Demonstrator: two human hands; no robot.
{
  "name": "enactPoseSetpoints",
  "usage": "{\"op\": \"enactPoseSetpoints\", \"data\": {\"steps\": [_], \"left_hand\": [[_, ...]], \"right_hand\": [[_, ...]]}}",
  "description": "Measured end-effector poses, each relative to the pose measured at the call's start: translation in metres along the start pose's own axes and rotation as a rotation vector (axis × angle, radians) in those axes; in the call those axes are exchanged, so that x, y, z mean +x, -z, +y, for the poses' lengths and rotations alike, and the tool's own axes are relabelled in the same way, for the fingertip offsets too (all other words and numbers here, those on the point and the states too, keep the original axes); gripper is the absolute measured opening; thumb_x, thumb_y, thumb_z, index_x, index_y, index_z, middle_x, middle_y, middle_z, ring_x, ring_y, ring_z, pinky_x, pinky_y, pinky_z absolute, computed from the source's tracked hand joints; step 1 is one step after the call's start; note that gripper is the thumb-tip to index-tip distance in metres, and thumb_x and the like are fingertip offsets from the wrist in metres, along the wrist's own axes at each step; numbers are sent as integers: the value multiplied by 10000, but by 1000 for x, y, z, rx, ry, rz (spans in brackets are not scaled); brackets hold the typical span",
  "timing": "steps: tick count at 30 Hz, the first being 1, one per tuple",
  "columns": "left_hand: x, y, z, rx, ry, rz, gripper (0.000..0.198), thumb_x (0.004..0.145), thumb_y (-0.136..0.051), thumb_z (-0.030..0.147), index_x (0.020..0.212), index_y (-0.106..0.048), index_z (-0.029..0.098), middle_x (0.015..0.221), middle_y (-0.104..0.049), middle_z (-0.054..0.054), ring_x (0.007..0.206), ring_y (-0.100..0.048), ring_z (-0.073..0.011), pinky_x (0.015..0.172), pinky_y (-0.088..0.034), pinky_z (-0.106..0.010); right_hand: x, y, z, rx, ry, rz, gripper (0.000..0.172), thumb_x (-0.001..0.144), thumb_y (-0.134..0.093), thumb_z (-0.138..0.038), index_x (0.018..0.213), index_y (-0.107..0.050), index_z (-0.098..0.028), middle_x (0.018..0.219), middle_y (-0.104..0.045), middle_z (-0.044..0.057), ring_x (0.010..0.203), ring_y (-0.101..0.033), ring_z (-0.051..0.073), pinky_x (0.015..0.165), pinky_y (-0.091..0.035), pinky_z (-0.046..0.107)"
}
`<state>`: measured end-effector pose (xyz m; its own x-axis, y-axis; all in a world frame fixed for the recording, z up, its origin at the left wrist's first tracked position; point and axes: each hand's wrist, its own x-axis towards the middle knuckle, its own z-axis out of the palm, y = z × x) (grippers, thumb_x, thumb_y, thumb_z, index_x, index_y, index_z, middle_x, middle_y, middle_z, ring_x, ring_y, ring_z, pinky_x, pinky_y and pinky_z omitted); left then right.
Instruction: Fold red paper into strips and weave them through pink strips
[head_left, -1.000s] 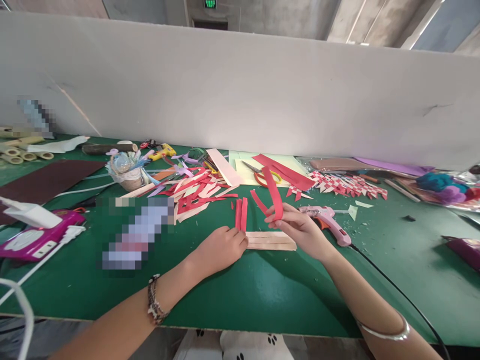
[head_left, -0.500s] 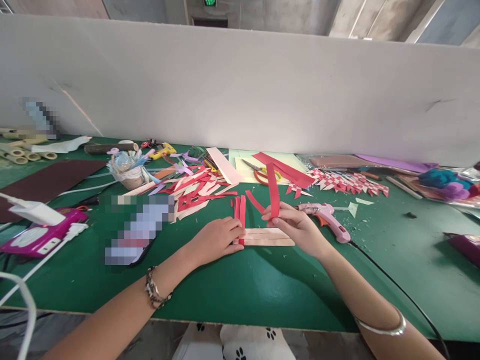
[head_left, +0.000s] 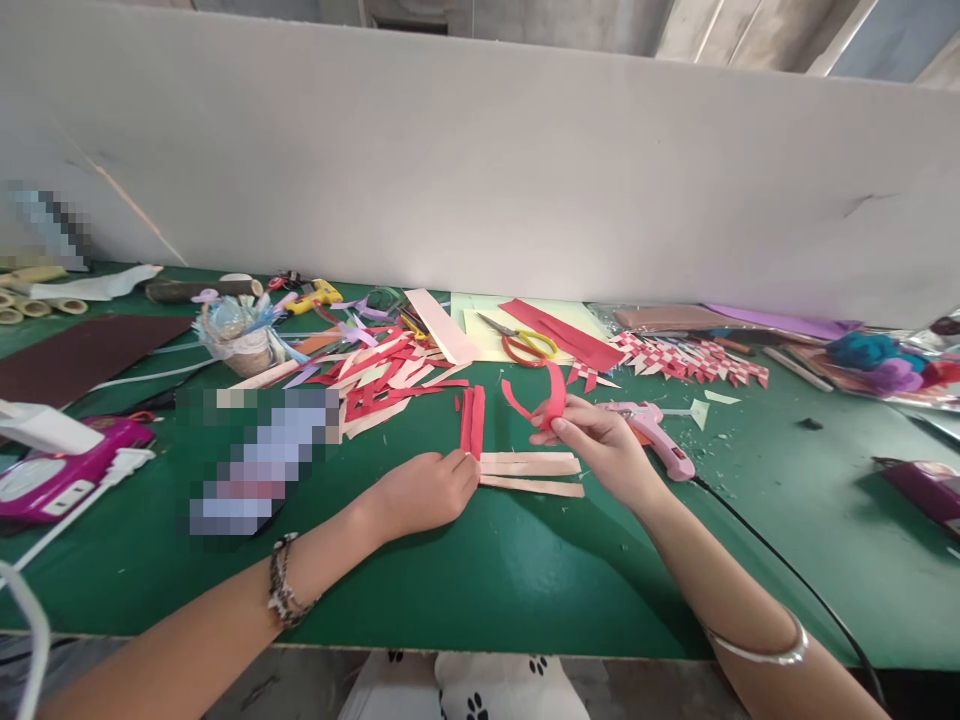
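Observation:
My left hand [head_left: 435,488] is closed on the joined ends of some paper strips, low over the green table. From its fingertips red strips [head_left: 472,420] point away from me, and pale pink strips [head_left: 532,464] stretch to the right, the lowest one spread apart from the others. My right hand [head_left: 592,435], raised to the right of them, pinches a curled red strip [head_left: 555,395] between thumb and fingers. A thin end of red paper hangs out to its left.
A pink glue gun [head_left: 667,445] lies beside my right hand, its cable running to the front edge. Yellow-handled scissors [head_left: 536,345], a red sheet [head_left: 570,338] and loose strips [head_left: 382,375] lie behind. At left are a blurred-out phone [head_left: 262,460] and a magenta power strip [head_left: 82,470].
The red strip in my right hand has gone from upright to curled over. My left fingers have closed further over the joined ends, and the lowest pale strip has swung away from the others.

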<state>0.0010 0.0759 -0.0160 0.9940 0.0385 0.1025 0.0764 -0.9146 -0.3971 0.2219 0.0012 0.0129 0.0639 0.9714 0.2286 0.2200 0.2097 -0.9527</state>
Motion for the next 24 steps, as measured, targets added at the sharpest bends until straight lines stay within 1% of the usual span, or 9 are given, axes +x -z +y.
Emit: {"op": "enactPoseSetpoints", "data": {"steps": [3,6,9,12,16,18,20,22,24], "left_hand": [[-2,0,-2,2,31,-51,285,847,-329,-20,983,-568,59,885,-643,-139,786,-607,-204,523,-461,-275],[-6,0,-5,36,62,-60,303,844,-309,-25,920,-585,74,838,-648,-125,733,-604,-191,514,-460,-275],[-14,3,-4,103,74,-79,308,819,-322,-40,883,-599,80,815,-652,-112,705,-599,-184,528,-458,-272],[-26,8,1,144,92,-81,309,779,-350,-60,862,-613,79,784,-650,-104,682,-595,-190,535,-452,-279],[-42,15,11,184,170,-30,338,747,-358,-84,865,-628,81,790,-651,-98,677,-596,-194,597,-456,-299],[-46,16,14,184,208,7,337,761,-355,-74,867,-630,89,796,-648,-90,692,-595,-194,657,-456,-314],[-46,16,14,154,240,32,305,800,-363,-33,841,-627,114,758,-637,-72,692,-587,-188,696,-444,-322],[-44,15,13,115,276,40,263,839,-382,35,774,-614,141,686,-607,-47,647,-568,-177,675,-428,-318],[-41,14,11,92,293,47,260,863,-399,99,691,-584,160,616,-560,-24,582,-536,-165,616,-404,-309]], "right_hand": [[1,0,2,1,1,37,256,797,-568,-441,821,-731,-245,940,-598,55,849,-581,175,756,-541,335],[3,2,4,-13,7,85,231,778,-595,-430,814,-730,-246,905,-594,51,864,-571,179,779,-533,347],[3,4,5,-40,-4,108,217,771,-606,-420,820,-725,-246,886,-596,52,857,-568,186,766,-525,350],[-3,4,3,-90,-16,98,199,784,-591,-403,799,-719,-251,902,-590,54,844,-563,185,740,-511,333],[-21,2,2,-222,11,28,161,798,-577,-342,758,-705,-254,936,-539,63,887,-535,200,664,-479,293],[-32,1,5,-292,-22,-10,156,806,-565,-324,761,-695,-251,883,-534,59,805,-530,186,610,-455,286],[-42,1,10,-333,-97,-31,168,818,-545,-323,758,-678,-240,810,-553,51,704,-521,171,579,-433,292],[-48,1,16,-359,-165,-26,198,826,-525,-336,724,-654,-226,767,-582,46,670,-526,174,583,-423,302],[-51,2,20,-383,-197,-11,231,828,-511,-354,687,-629,-216,776,-612,47,704,-548,190,612,-421,309]]}}
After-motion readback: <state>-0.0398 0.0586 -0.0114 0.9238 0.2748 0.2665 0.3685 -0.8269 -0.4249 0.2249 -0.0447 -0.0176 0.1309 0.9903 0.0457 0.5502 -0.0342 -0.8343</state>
